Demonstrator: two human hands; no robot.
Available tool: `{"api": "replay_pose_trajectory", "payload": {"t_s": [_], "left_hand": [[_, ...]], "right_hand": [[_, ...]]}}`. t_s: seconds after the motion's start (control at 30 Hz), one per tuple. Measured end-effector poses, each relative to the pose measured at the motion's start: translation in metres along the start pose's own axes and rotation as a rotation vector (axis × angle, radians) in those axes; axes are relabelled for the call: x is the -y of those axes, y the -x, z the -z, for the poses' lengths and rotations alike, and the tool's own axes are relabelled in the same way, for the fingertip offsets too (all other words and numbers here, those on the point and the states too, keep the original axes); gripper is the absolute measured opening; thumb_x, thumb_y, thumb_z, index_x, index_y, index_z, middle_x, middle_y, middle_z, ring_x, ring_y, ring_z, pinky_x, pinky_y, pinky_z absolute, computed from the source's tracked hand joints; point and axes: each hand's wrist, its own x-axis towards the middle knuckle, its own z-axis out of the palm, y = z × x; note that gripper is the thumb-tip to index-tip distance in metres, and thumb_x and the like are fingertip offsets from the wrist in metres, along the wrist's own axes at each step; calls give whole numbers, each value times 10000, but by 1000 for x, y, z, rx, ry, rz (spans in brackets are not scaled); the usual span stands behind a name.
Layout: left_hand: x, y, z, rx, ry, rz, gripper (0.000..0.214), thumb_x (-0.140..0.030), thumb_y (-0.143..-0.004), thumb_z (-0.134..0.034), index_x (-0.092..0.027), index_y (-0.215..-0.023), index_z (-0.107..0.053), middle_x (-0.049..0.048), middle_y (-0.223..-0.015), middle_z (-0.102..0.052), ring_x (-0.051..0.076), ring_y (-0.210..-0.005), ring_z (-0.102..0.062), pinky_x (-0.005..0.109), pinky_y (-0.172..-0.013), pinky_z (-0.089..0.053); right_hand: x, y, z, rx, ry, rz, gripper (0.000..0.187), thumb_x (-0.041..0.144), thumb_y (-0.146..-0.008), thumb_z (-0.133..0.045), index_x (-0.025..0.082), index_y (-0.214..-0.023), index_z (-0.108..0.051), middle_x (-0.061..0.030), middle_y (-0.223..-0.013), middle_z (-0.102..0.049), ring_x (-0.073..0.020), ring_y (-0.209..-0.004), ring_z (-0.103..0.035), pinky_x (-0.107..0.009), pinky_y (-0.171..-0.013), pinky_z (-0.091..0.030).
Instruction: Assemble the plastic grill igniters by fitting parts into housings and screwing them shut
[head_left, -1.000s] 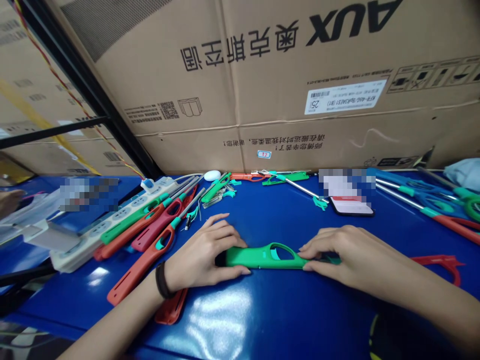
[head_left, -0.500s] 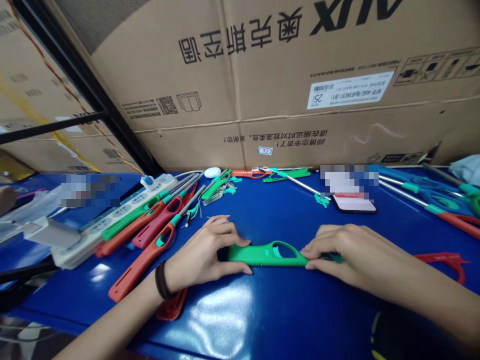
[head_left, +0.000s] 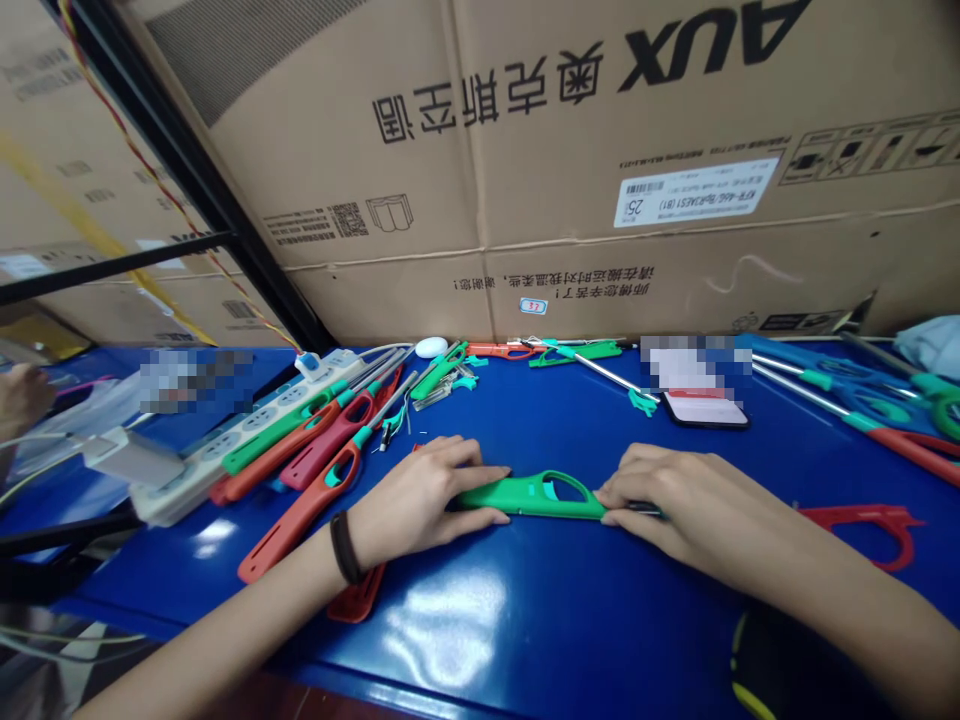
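Note:
A green plastic lighter body [head_left: 531, 496] lies flat on the blue workbench [head_left: 480, 640] between my hands. Its loop-shaped grip opening faces up. My left hand [head_left: 427, 492] holds its left end, with fingers over the top and thumb along the near edge. My right hand [head_left: 660, 496] grips its right end the same way. A thin dark metal piece [head_left: 645, 509] shows beside my right fingers, partly hidden by them.
Several orange, crimson and green lighters lie left of my hands beside a white power strip [head_left: 255, 430]. A red handle shell [head_left: 874, 530], a phone [head_left: 705, 410] and long-nozzled lighters [head_left: 862, 415] lie right. Large cardboard boxes [head_left: 600, 170] stand behind. Another person's hand [head_left: 19, 397] shows far left.
My hands have drawn slightly closer along the green body, and the teal piece at its right end has dropped from sight. The whole view has shifted a little.

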Motion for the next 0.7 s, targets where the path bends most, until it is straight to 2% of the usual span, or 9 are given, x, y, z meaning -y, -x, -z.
{"api": "replay_pose_trajectory", "payload": {"t_s": [0.1,0.27,0.4,0.5,0.6,0.7], "left_hand": [[0,3,-4,-30,-79,-59,420,-447,-881,-551,-255,-1254,-563,55,-970,-612,190,-858,-586,332,-804,-486],[-4,4,-14,-116,-89,-162,344,-320,-943,-485,-267,-1279,-533,55,-1147,-616,166,-972,-589,296,-846,-522],[-7,2,-17,-170,-206,-247,313,-267,-956,-460,-184,-1242,-554,74,-1147,-643,179,-980,-605,306,-829,-554],[-9,0,-16,-172,-267,-291,291,-237,-962,-443,-139,-1207,-566,86,-1108,-662,182,-978,-616,304,-834,-561],[-9,-2,-14,-163,-303,-328,289,-229,-965,-428,-115,-1192,-565,101,-1076,-670,187,-962,-625,304,-813,-570],[-9,-4,-12,-142,-333,-344,293,-228,-968,-415,-103,-1187,-564,110,-1054,-673,192,-919,-637,309,-777,-580]], "right_hand": [[-1,0,-1,-20,20,26,112,191,-814,-630,258,-772,-710,-11,-770,-677,-188,-723,-642,-275,-562,-448],[-2,2,-3,-153,53,30,51,203,-752,-698,244,-780,-707,-7,-734,-687,-193,-701,-653,-275,-538,-474],[7,-1,-11,-330,14,205,236,189,-745,-716,263,-967,-691,13,-941,-732,-187,-832,-678,-293,-682,-555],[15,-8,-23,-404,16,306,242,160,-786,-668,245,-1011,-689,18,-1021,-731,-175,-901,-688,-289,-804,-566],[19,-13,-34,-457,74,331,222,103,-826,-581,211,-974,-707,0,-1022,-730,-157,-906,-696,-258,-850,-558],[22,-15,-41,-467,143,298,242,75,-809,-559,196,-954,-712,-23,-995,-735,-174,-872,-707,-272,-831,-573]]}}
